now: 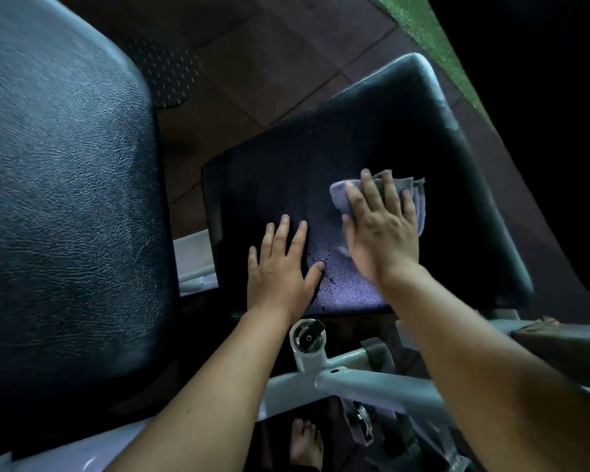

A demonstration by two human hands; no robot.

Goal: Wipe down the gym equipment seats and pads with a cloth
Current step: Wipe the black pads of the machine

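Under the right hand [382, 229] (fingers flat) — cloth [419, 199], on seat [286, 178].

Black seat pad [321, 148], grey cloth [341, 199] on it

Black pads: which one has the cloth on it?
The smaller pad at centre: the right hand presses the cloth on it. The big left pad has none.

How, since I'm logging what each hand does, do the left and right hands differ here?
The left hand rests bare on the seat pad; the right hand presses a folded cloth onto it. The left hand lies nearer the pad's near edge; the right hand reaches farther across. Both lie flat, palms down, fingers straight, on the same pad.
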